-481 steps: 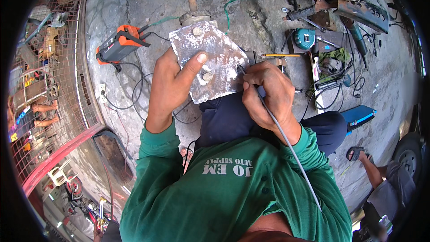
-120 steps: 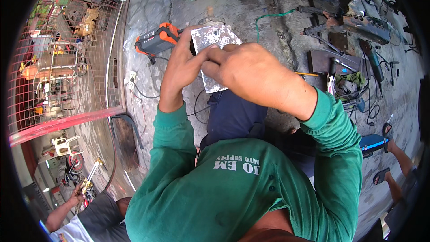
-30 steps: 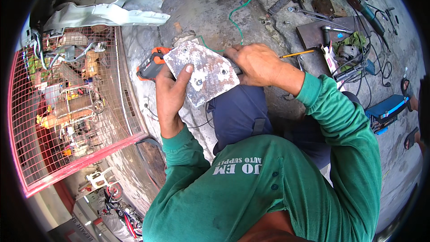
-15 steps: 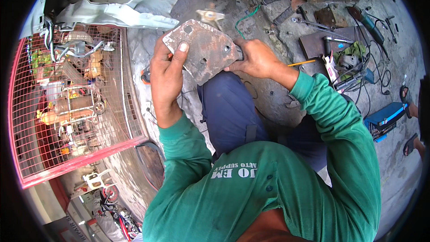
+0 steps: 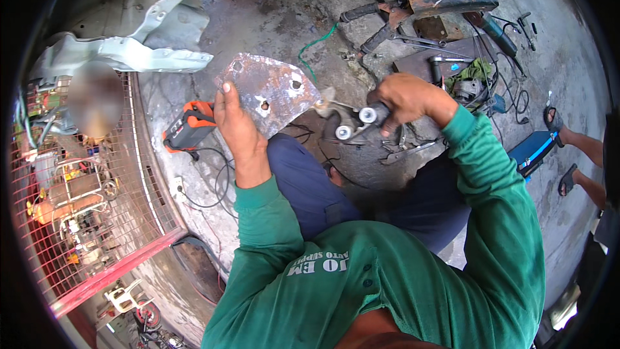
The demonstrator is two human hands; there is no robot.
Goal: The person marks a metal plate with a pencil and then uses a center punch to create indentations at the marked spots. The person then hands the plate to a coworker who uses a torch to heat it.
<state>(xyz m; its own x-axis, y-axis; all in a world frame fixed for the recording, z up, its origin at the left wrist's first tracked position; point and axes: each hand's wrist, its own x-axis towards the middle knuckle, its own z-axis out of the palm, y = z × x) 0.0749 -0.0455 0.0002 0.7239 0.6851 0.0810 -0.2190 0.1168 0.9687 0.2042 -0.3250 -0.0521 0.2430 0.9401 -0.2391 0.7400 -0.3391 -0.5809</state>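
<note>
My left hand (image 5: 239,129) is closed on a rusty flat metal plate (image 5: 278,84) with several holes, its thumb lying over the near face. The plate is tilted above my left knee. My right hand (image 5: 410,100) is wrapped round a dark metal part with two round bushings (image 5: 368,115), whose pale ring-shaped ends face me. This part is held to the right of the plate, between my knees. Below it, partly hidden, more metal pieces (image 5: 407,152) lie on the floor.
An orange and black machine (image 5: 190,126) with a cable stands left of the plate. Wrenches (image 5: 420,42), an angle grinder (image 5: 494,32) and cables lie at the far right. A red mesh panel (image 5: 97,278) borders the left. Another person's sandalled feet (image 5: 567,181) are at the right.
The dark part with bushings in my right hand has come out from behind the plate, away to the right. The plate stays in my left hand. The whole view has shifted.
</note>
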